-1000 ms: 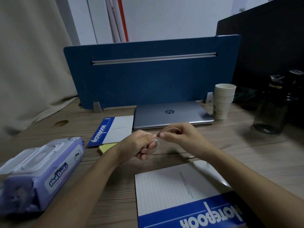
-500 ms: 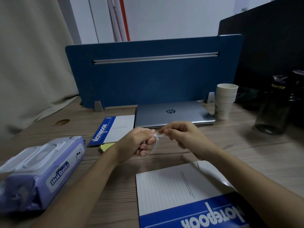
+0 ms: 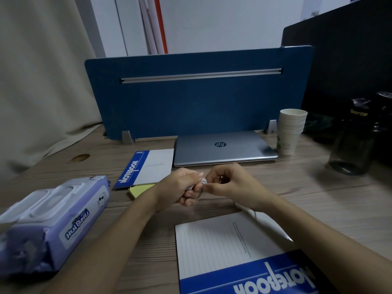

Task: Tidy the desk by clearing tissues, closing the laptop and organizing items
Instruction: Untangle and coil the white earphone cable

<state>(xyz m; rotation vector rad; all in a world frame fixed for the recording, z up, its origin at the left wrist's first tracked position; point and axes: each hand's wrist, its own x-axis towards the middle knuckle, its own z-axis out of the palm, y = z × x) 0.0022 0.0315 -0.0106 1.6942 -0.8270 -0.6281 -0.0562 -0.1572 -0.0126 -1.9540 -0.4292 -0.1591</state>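
My left hand (image 3: 182,187) grips a small coil of thin white cable (image 3: 202,181) above the middle of the wooden desk (image 3: 318,198). My right hand (image 3: 231,184) pinches the cable's free end right beside the left fingers. Most of the coil is hidden inside the left fist. Behind the hands lies a silver laptop (image 3: 222,148), lid closed. A purple wet-wipes pack (image 3: 53,228) sits at the front left. One blue-and-white notebook (image 3: 148,168) lies left of the laptop, and another notebook (image 3: 233,251) lies under my right forearm.
A yellow sticky-note pad (image 3: 139,190) peeks out below the far notebook. Stacked paper cups (image 3: 290,132) stand right of the laptop, a dark bottle (image 3: 354,145) further right. A blue divider panel (image 3: 191,98) closes the back; a curtain hangs at left.
The loop of cable that stood out between my hands has shrunk. My right hand has drawn close against the left, and the cable is now bunched tighter in the left fist.
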